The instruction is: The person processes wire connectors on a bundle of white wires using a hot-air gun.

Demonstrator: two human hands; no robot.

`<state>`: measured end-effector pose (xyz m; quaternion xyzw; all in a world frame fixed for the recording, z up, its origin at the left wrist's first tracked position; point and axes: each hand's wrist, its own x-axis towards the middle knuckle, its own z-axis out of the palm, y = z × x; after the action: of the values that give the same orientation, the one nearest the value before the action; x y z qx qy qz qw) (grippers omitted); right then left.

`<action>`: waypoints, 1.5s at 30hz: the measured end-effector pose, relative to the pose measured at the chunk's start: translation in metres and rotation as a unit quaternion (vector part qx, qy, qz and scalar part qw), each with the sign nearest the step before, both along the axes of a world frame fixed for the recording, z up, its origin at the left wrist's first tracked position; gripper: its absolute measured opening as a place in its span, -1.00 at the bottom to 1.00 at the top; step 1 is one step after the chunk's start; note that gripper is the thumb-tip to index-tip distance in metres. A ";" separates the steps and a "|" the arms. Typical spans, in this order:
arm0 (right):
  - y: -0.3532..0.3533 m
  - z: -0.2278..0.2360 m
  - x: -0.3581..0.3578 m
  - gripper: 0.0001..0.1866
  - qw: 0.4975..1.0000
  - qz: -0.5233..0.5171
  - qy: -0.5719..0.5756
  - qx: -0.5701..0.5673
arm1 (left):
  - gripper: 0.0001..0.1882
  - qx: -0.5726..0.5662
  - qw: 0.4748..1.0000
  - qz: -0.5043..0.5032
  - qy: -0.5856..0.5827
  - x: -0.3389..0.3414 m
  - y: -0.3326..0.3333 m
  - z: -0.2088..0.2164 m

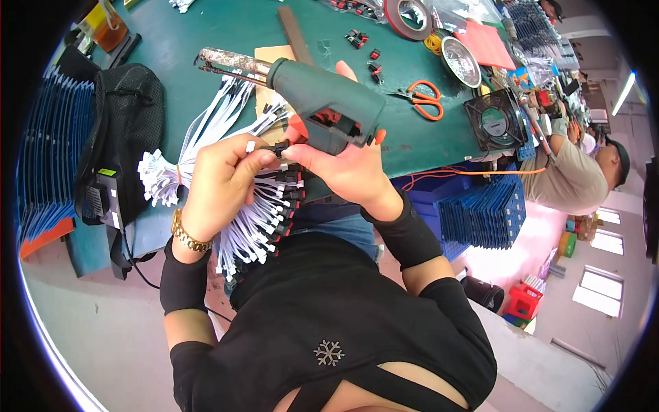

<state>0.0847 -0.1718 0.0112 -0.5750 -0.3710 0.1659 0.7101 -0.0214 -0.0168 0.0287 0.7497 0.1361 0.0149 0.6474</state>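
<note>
Over the tabletop's [195,41] near edge, my left hand [221,177] pinches a small black connector [278,148] between thumb and finger. My right hand [353,177] brings its thumb to the other end; the gun [329,99] hides its fingers, so I cannot tell that grip. White wires [248,230] fan across the same edge.

- We count one heat gun [322,96], twelve o'clock.
- One pair of scissors [414,97], half past one.
- One fan [494,122], two o'clock.
- White cables [248,233], eight to ten o'clock: too many for us to count.
</note>
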 end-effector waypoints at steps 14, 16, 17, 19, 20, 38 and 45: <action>0.001 0.007 -0.003 -0.19 0.990 -0.050 0.097 -0.090 | -0.90 -0.085 0.994 0.059 -0.037 0.000 -0.006 -0.017; -0.002 0.009 0.000 -0.28 0.992 -0.057 0.056 -0.101 | -0.89 -0.085 0.995 0.050 -0.029 0.000 -0.001 -0.014; -0.006 0.011 0.001 -0.49 0.991 -0.043 0.061 -0.107 | -0.86 0.073 0.990 0.025 -0.121 0.002 0.003 -0.013; -0.014 0.004 -0.001 -0.72 0.988 -0.020 0.146 -0.040 | -0.77 0.230 0.959 -0.002 -0.167 0.000 0.008 -0.004; -0.021 -0.001 0.000 -0.72 0.988 -0.023 0.147 -0.038 | -0.77 0.232 0.958 -0.006 -0.167 -0.004 0.013 -0.002; -0.107 -0.031 -0.011 -0.59 0.933 -0.232 0.212 0.177 | -0.82 0.294 0.940 -0.135 -0.104 0.033 0.040 0.034; -0.122 -0.043 -0.003 -0.62 0.912 -0.277 0.199 0.228 | -0.80 0.351 0.899 -0.239 -0.111 0.154 0.004 0.026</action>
<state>0.0822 -0.2941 -0.0323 -0.4319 -0.0755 -0.0161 0.8986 0.1326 -0.0129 0.0545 0.9318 -0.1336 -0.0105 0.3374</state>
